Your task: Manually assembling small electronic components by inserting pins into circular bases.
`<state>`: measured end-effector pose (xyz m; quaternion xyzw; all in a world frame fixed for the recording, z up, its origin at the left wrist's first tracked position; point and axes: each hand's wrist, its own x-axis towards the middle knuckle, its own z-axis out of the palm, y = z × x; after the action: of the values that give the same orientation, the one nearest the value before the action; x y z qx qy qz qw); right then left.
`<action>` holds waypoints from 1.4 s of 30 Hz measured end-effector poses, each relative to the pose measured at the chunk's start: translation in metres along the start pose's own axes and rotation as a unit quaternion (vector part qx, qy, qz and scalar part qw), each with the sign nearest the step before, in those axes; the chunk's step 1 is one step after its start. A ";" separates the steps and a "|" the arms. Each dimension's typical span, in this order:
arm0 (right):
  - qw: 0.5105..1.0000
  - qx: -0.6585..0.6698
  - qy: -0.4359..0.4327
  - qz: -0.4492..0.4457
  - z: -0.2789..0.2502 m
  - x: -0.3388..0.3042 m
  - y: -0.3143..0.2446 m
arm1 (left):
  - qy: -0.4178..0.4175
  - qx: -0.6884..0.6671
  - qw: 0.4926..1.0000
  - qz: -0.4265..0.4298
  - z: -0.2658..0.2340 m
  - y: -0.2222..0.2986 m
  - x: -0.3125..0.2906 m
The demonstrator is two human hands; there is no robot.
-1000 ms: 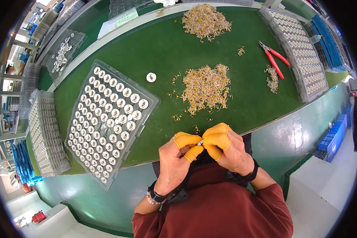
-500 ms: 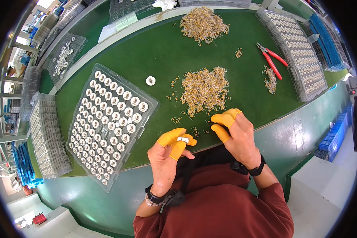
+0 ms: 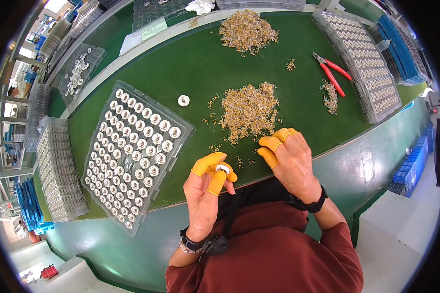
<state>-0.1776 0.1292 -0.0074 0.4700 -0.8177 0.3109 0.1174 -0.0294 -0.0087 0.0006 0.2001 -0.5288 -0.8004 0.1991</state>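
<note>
My left hand [image 3: 203, 198], with yellow finger cots on its fingertips, pinches a small white round part [image 3: 223, 168] above the table's near edge. The part is tilted, showing a dark opening. At the lower right of a heap of small bent wire pieces [image 3: 249, 112], orange and silvery, my right hand [image 3: 294, 163] is closed, its yellow-covered fingertips together. Whatever sits between them is too small to make out. Loose wire pieces [image 3: 238, 161] lie between my hands. To the left, a clear plastic tray [image 3: 185, 134] holds rows of similar white round parts.
One white round part [image 3: 183, 100] lies alone beside the tray. A second heap of wire pieces [image 3: 248, 30] is farther back. Red-handled cutting pliers [image 3: 333, 75] rest at the right, near stacked filled trays [image 3: 364, 66]. More stacked trays [image 3: 58, 168] stand at the far left.
The white part in my left hand has been turned, so more of its face shows. My right hand has shifted slightly up and left, its fingers drawn closer together.
</note>
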 end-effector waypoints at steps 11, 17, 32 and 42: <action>0.999 0.044 -0.019 0.020 0.009 -0.003 -0.013 | 0.006 0.009 1.000 -0.028 0.008 -0.002 -0.003; 0.926 0.345 -0.069 0.136 -0.008 -0.002 -0.023 | -0.007 0.004 0.997 -0.076 0.007 -0.006 -0.008; 0.914 0.389 -0.029 0.111 0.001 -0.013 -0.037 | -0.021 -0.034 0.994 -0.100 0.005 -0.005 -0.012; 0.970 0.208 0.071 -0.102 0.014 -0.023 -0.034 | -0.020 -0.045 0.994 -0.096 0.003 -0.006 -0.015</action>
<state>-0.1352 0.1240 -0.0155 0.5415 -0.6728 0.4930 0.1054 -0.0193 0.0039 -0.0021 0.2245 -0.4745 -0.8427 0.1197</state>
